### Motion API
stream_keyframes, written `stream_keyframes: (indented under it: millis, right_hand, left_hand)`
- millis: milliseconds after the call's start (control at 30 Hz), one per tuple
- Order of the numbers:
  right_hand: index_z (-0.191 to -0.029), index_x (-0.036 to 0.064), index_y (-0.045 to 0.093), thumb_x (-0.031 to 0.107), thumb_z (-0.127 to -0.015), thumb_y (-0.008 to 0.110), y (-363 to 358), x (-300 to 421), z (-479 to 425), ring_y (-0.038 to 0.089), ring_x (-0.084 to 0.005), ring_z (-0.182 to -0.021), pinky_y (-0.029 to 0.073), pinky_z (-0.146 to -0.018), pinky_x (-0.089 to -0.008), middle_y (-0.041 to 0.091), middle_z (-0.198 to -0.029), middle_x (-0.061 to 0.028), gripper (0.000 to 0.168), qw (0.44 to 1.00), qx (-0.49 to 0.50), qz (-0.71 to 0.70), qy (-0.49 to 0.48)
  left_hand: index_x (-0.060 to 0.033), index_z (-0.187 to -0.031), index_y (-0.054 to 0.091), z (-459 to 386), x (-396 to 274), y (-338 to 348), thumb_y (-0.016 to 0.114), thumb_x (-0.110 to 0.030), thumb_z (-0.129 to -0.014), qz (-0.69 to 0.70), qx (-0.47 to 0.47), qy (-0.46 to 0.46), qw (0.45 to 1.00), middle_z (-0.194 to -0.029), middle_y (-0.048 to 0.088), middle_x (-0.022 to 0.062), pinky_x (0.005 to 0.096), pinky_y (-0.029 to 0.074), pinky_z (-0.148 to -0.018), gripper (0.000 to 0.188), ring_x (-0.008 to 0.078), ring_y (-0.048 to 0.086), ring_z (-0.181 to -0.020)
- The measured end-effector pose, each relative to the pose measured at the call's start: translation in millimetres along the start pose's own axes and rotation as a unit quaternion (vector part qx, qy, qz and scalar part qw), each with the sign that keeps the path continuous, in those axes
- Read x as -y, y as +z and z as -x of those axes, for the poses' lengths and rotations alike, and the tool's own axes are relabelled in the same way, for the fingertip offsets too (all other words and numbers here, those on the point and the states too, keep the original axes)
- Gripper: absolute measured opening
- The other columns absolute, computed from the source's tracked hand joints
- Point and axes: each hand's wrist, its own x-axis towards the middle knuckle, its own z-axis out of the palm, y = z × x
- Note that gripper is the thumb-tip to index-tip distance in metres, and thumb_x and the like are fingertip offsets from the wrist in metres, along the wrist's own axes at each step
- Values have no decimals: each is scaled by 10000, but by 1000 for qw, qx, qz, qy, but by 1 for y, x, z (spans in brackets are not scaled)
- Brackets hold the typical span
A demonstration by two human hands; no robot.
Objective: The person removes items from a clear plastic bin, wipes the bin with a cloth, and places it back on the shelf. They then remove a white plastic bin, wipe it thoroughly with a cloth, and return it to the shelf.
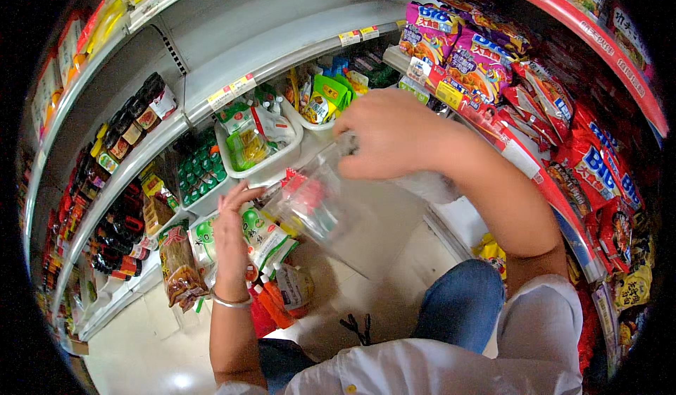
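My right hand (388, 133) grips the upper end of a clear plastic container (317, 199), which is tilted and blurred by motion. A red packet (305, 191) shows through its clear wall. My left hand (232, 231) is raised at the container's left side with its fingers apart; whether a fingertip touches the container, I cannot tell. Below and beside the left hand lie white and green packets (266, 239), a bag of brown dried food (179, 265) and several red squeeze pouches or bottles (272, 305).
White bins of packets (296, 149) stand on the low shelf ahead. Dark sauce jars (142, 111) line the left shelf. Instant noodle packs (478, 65) fill the right shelf, whose red-trimmed edge (501, 141) runs close to my right arm. A grey shelf edge (296, 65) crosses above the bins.
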Motion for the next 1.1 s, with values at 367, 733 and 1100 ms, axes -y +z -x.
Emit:
stream_keyframes:
  millis: [367,733,1100]
  right_hand:
    - [-1069,36,471,168,-669,537,101,87,6,493,-241,-713,373,-576,-371,405,-1205,-150,426,919,-344,76,-175]
    - [-1083,30,508,123,-726,522,56,-19,-7,514,-154,-901,392,-800,-247,548,-995,-108,370,802,-333,-472,-151]
    - [-1054,7,515,104,-728,533,126,-55,-1,533,-140,-798,438,-710,-286,568,-889,-81,340,711,-412,-527,216]
  left_hand:
    - [-43,-557,480,-16,-28,33,558,-87,-802,240,-184,-80,950,-549,428,-46,174,259,-443,261,20,338,-511]
    - [-47,-945,562,-24,-11,-23,545,-247,-818,461,-218,-218,832,-995,582,49,301,365,-829,238,162,521,-892]
    - [-99,-840,588,-14,-28,-46,574,-266,-802,487,-341,-260,761,-740,578,-19,252,396,-595,172,100,491,-632]
